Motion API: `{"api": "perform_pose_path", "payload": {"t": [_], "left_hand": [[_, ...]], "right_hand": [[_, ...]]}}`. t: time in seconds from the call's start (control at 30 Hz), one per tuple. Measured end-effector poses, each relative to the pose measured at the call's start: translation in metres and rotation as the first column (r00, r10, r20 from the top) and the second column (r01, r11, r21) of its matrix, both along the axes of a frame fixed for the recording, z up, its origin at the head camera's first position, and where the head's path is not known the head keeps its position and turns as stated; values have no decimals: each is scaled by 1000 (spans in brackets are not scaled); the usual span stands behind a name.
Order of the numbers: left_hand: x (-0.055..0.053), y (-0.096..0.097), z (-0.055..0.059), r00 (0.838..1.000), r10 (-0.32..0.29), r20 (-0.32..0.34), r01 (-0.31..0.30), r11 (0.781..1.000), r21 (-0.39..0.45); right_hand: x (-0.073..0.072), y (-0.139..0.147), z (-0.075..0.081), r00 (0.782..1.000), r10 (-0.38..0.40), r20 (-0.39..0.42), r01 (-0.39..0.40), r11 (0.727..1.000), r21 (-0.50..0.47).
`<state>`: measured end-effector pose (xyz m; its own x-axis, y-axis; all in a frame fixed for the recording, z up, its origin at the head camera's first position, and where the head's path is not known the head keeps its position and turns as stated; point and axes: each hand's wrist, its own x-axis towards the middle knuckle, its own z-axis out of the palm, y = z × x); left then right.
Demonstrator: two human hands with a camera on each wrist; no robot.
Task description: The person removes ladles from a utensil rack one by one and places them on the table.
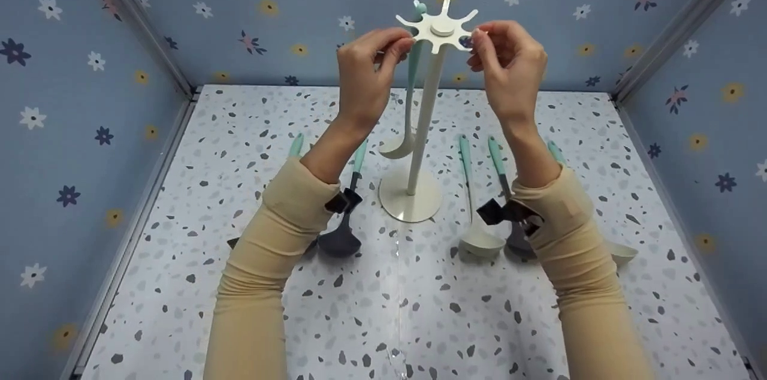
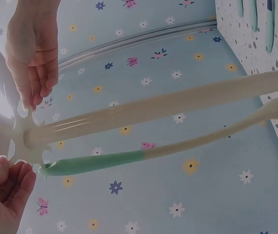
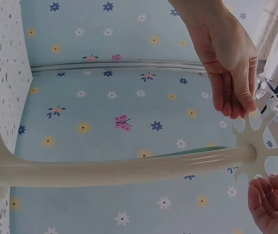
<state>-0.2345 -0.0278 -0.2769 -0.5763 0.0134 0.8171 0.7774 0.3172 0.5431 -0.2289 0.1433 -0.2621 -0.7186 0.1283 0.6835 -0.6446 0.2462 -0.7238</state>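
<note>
A cream utensil rack [image 1: 428, 104] stands upright on a round base, with a star-shaped top of curved prongs. My left hand [image 1: 368, 65] pinches a prong on the left of the top between thumb and fingers. On the opposite side, my right hand [image 1: 512, 68] pinches another prong the same way. A cream ladle [image 1: 398, 145] with a teal handle hangs from a prong at the back left, its bowl low beside the pole. In the left wrist view, the ladle's teal handle [image 2: 97, 163] hangs close to the left fingertips.
Several teal-handled utensils lie on the speckled table [image 1: 383, 320]. To the left is a dark ladle [image 1: 340, 242]; another is partly hidden under the left sleeve. To the right lie a cream ladle [image 1: 481, 242] and others behind the right sleeve. Flowered panels [image 1: 335, 2] enclose the table.
</note>
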Motion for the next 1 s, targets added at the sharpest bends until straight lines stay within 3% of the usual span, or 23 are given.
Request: {"api": "perform_pose_path", "payload": {"t": [0.13,0.33,0.57,0.73,0.83,1.0], "left_hand": [[4,6,-2,999,-24,-41,26,999,40],[8,16,-4,995,-61,-77,69,992,105],[12,30,-5,989,-68,-129,86,987,138],[15,36,-4,985,-74,-154,96,985,146],[16,38,-6,986,-73,-148,96,983,154],[14,39,-12,986,-77,-147,98,986,138]], "right_hand": [[-1,1,10,991,70,117,-58,993,-107],[-22,12,5,946,227,231,-160,948,-276],[-36,16,2,902,369,224,-270,887,-375],[-42,17,1,871,426,245,-313,866,-391],[-43,17,-1,864,438,249,-324,862,-389],[-38,17,-6,833,498,241,-355,815,-457]]}}
